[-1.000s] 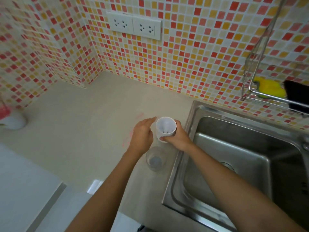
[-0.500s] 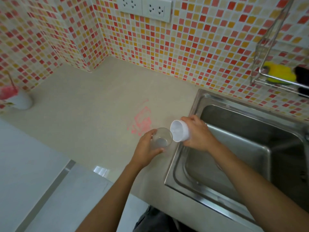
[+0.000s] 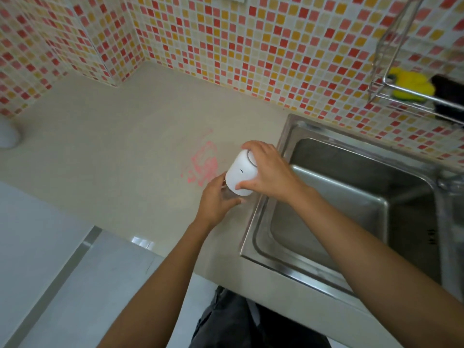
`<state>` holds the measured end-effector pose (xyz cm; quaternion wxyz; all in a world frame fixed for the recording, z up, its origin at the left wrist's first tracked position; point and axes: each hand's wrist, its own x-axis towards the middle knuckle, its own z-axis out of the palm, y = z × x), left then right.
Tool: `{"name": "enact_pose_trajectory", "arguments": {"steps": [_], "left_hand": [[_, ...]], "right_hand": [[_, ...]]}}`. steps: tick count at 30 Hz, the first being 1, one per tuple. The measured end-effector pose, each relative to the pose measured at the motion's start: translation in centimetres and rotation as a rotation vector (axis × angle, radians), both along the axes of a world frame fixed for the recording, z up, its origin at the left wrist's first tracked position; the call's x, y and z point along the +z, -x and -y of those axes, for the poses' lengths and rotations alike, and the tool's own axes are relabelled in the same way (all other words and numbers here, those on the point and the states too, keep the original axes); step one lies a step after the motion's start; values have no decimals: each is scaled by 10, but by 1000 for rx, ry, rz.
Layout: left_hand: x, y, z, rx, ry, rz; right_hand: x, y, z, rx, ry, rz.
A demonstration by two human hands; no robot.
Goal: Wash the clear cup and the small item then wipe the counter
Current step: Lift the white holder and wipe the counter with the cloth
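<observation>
My right hand (image 3: 270, 172) grips a small white cup-shaped item (image 3: 241, 173), turned upside down with its base facing up. It sits mouth-down over the clear cup (image 3: 227, 190), which my left hand (image 3: 216, 199) holds from the left; the cup is mostly hidden by the white item and my fingers. Both are held just above the beige counter (image 3: 113, 159), at the left rim of the steel sink (image 3: 351, 202). A pink smear (image 3: 203, 165) marks the counter just left of my hands.
A wire rack (image 3: 411, 94) on the tiled wall at upper right holds a yellow sponge (image 3: 409, 82) and a dark object (image 3: 449, 92). A white bowl-like object (image 3: 8, 135) sits at the counter's far left edge. The faucet base (image 3: 452, 182) is at the right.
My left hand lifted the clear cup off the counter. My right hand tipped the white item from upright, through sideways, to fully inverted over the cup's mouth.
</observation>
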<state>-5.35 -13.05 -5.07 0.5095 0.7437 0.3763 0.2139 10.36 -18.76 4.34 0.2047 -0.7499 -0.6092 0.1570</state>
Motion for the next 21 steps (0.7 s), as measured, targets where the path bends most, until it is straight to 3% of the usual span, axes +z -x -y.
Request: {"name": "enact_pose_trajectory", "arguments": {"steps": [8,13,21], "left_hand": [[10,-3,8,36,52,148],[1,-5,8,32,27,100],[0,-8,9,-8,-67,77]], "right_hand": [[-6,12,-5,31,25,-16],[-15,21,-1,118,59,76],[-35,18,4,-113,41,-395]]}}
